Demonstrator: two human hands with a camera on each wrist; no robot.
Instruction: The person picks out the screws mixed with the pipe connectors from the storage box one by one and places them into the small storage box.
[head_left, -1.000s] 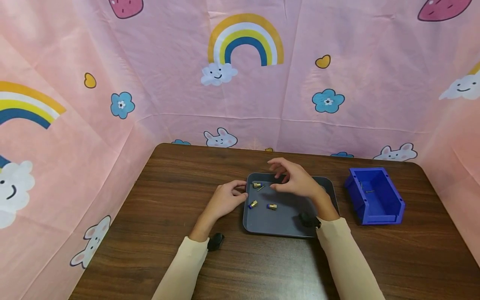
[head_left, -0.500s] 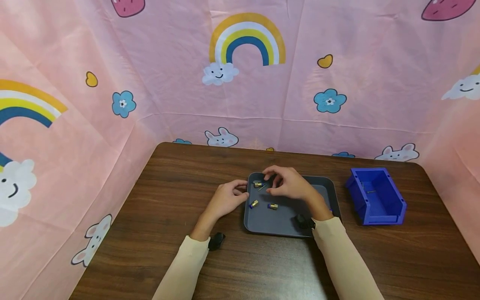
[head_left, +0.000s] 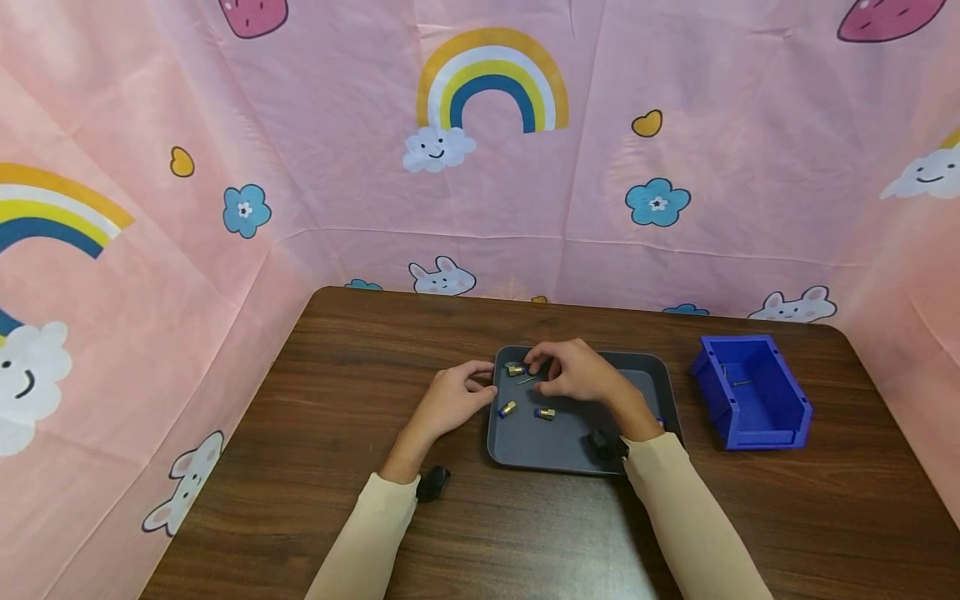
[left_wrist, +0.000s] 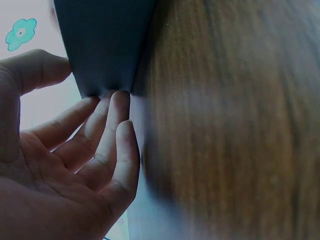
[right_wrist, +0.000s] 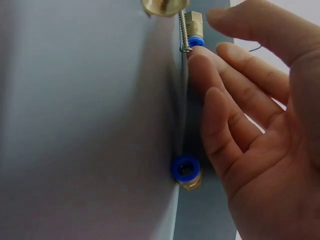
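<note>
My left hand (head_left: 453, 396) rests at the left side of a dark grey tray (head_left: 570, 454), its thumb and fingertips touching the wall with relaxed, bent fingers. Over the tray's far left part, my right hand (head_left: 581, 372) reaches down with thumb and fingers apart. A small screw (head_left: 525, 381) lies right at those fingertips; in the right wrist view a fingertip meets the head of the screw (right_wrist: 184, 35). Beside it is a brass push-in fitting (head_left: 515, 371) with a blue collar. Two more such fittings, one at the left (head_left: 507, 409) and one nearer the middle (head_left: 545, 413), lie in the tray.
A blue open-front bin (head_left: 765, 439) stands right of the tray, with a few small screws (head_left: 741, 382) inside. Another blue-collared fitting (head_left: 661, 422) shows by the right sleeve. The wooden table (head_left: 360, 358) backs onto a patterned pink cloth (head_left: 510, 192).
My right hand has come left and down to the screw, its fingers drawing closer together. The screw has turned to lie flatter across the view. The left hand stays at the tray's side.
</note>
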